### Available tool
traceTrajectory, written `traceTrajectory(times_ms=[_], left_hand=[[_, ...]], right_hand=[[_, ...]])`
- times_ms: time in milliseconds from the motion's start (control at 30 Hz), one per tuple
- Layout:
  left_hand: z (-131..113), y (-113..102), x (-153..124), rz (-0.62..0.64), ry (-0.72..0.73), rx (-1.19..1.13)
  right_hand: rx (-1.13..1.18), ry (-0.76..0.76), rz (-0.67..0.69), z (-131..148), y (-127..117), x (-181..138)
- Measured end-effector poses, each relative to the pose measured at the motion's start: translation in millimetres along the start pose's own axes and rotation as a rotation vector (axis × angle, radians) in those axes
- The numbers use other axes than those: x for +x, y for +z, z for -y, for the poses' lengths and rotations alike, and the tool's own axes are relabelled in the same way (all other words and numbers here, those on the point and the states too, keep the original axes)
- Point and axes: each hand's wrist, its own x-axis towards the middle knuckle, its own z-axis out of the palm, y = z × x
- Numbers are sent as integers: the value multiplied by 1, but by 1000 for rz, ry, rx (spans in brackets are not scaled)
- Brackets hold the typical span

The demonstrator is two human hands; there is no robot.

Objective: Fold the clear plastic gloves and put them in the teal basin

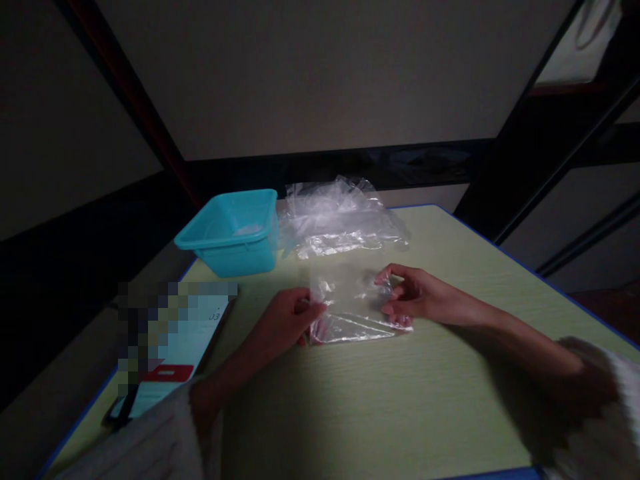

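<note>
A clear plastic bag (pixel 350 300) is held flat between my two hands, just above the table. My left hand (pixel 295 313) pinches its left edge, with the thumb on top and the other fingers underneath. At the bag's right side, my right hand (pixel 413 295) has its thumb and fingers closed on the plastic near the lower corner. Behind it lies a loose heap of more clear plastic bags (pixel 345 217), crumpled and shiny. Whether anything is inside the held bag I cannot tell.
A turquoise plastic basket (pixel 235 257) with something whitish in it stands at the back left of the table (pixel 360 413). A tablet-like device (pixel 185 353), partly blurred out, lies at the left by my sleeve. Dark-framed panels (pixel 320 80) rise behind the table.
</note>
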Motion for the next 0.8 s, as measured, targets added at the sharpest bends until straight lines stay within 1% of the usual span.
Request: traceTrajectory(times_ms=[67, 200, 400, 500, 633, 800], left_hand=[[-2, 0, -1, -22, -8, -19], [-6, 2, -3, -79, -16, -28], [-8, 8, -4, -93, -38, -48], [-8, 8, -3, -143, -69, -82], [-9, 7, -4, -233, -68, -108], [-11, 8, -6, -265, -52, -84]], right_hand=[[21, 2, -12, -1, -1, 0], [-28, -13, -63, -5, -2, 2], [-80, -33, -97, -6, -1, 2], [-89, -37, -113, -5, 0, 1], [-113, -24, -172, -5, -1, 1], [-156, -8, -234, -2, -2, 1]])
